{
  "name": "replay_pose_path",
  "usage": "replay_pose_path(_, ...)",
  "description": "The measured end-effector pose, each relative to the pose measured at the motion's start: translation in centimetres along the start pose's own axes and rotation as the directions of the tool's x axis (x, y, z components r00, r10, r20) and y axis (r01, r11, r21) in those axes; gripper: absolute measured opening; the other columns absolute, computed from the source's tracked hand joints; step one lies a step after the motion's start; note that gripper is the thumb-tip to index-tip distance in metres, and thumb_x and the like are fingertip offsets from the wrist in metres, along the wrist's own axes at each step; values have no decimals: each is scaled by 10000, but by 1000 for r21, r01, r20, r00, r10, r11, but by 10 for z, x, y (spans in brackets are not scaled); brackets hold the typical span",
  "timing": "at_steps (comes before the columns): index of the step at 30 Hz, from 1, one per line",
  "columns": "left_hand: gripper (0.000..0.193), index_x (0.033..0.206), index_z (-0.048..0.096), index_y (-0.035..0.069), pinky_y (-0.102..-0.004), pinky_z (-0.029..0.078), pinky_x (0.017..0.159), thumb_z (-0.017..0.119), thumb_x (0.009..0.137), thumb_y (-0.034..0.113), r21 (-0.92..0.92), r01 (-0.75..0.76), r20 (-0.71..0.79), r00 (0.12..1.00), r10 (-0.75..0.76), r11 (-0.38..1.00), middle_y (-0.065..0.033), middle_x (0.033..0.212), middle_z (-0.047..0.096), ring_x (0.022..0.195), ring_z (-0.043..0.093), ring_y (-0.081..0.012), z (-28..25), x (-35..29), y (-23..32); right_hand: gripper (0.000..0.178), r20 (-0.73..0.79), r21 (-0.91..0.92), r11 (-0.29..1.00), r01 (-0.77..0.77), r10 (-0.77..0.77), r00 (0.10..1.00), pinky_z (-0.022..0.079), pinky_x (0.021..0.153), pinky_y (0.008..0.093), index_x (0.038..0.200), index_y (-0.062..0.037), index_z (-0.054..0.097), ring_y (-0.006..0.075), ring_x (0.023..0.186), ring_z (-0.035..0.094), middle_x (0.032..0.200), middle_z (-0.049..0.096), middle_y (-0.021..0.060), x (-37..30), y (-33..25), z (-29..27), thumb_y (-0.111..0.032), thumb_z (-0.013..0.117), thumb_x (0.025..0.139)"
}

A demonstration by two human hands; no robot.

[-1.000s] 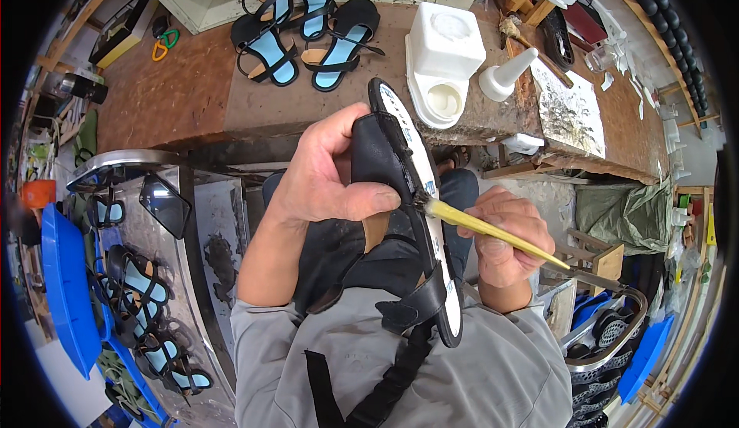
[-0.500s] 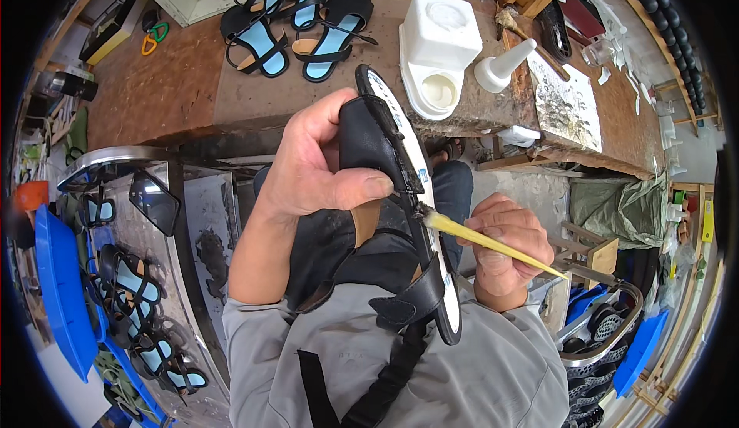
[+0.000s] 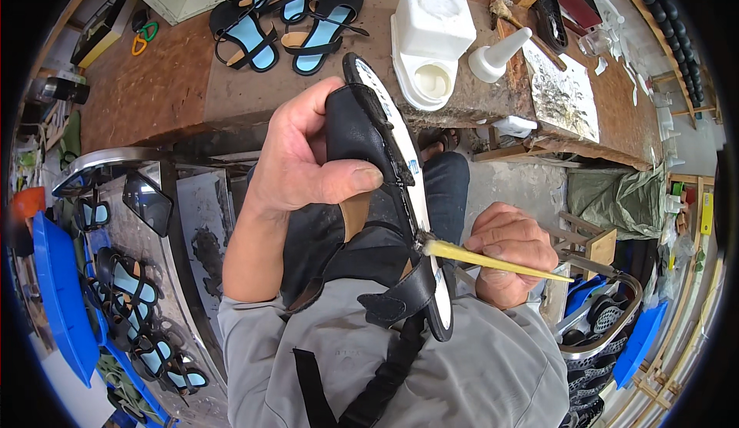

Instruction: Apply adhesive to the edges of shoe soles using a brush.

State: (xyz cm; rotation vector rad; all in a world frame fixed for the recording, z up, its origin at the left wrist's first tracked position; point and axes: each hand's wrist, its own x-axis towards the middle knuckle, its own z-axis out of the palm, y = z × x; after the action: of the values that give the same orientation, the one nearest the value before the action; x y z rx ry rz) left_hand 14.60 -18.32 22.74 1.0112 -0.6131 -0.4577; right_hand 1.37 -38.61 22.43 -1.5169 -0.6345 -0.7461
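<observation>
My left hand (image 3: 312, 155) grips a black sandal (image 3: 360, 132) by its front upper, thumb pressed on the leather. The sandal is turned on edge, its white underside facing right, with a black rim and a loose strap (image 3: 404, 297) near its lower end. In my right hand (image 3: 508, 251) is a brush (image 3: 485, 256) with a yellow handle, pinched between thumb and fingers. Its dark, clotted bristle end touches the sandal's edge around mid-length. Beyond my hands, on the bench, stands a white plastic dispenser (image 3: 433, 43) with a small round cup in front.
Several black sandals with light-blue insoles (image 3: 319, 31) lie on the brown workbench (image 3: 162, 93). A white cone-shaped nozzle (image 3: 500, 55) and stained paper (image 3: 558, 89) are to the right. More sandals (image 3: 138, 305) sit on a rack at left, beside a blue tray (image 3: 63, 289).
The brush tip has moved down along the sandal's edge, and its handle lies more level. The sandal and both hands have shifted slightly in view.
</observation>
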Motion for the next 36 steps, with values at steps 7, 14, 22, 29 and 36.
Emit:
replay_pose_path(7, 461, 994, 527, -22, -202, 448, 709, 779, 613, 45, -4, 3, 48, 999, -2, 1000, -30, 883, 598, 783, 547, -64, 5, -2, -1, 145, -10, 155, 968, -200, 204, 979, 484, 512, 321, 787, 28, 630, 222, 577, 634, 667, 638, 122, 5, -9, -10, -83, 697, 722)
replay_pose_path(14, 492, 1018, 517, -37, -208, 451, 727, 776, 609, 47, 108, -31, 101, 995, 20, 994, -31, 900, 605, 808, 547, -60, 6, -7, 7, 153, 23, -35, 999, -32, 32, 999, 469, 499, 311, 791, 43, 630, 210, 540, 595, 688, 649, 130, 37, 3, -4, -55, 702, 698)
replay_pose_path(22, 488, 1014, 516, -38, -213, 455, 728, 775, 610, 50, 32, -24, 124, 992, 20, 999, -34, 902, 606, 804, 551, -65, 4, -4, 8, 193, -10, -46, 997, -63, 63, 998, 467, 500, 308, 769, 41, 631, 215, 534, 594, 702, 651, 140, 38, 1, -13, -102, 733, 689)
replay_pose_path(29, 468, 993, 523, -30, -205, 448, 709, 770, 608, 69, 36, -11, 60, 998, 9, 999, -34, 888, 602, 784, 545, -63, 2, -6, 6, 181, 89, 50, 995, -91, 86, 992, 461, 503, 304, 762, 32, 641, 220, 592, 624, 690, 650, 140, 43, 7, -8, -88, 750, 682)
replay_pose_path(36, 457, 972, 527, -26, -203, 444, 709, 776, 601, 73, 19, 1, 30, 1000, -1, 1000, -25, 873, 594, 778, 540, -65, -1, -6, 7, 177, 114, 170, 974, -151, 133, 985, 456, 497, 302, 743, 29, 643, 211, 548, 610, 672, 647, 133, 34, 4, -5, -101, 750, 687)
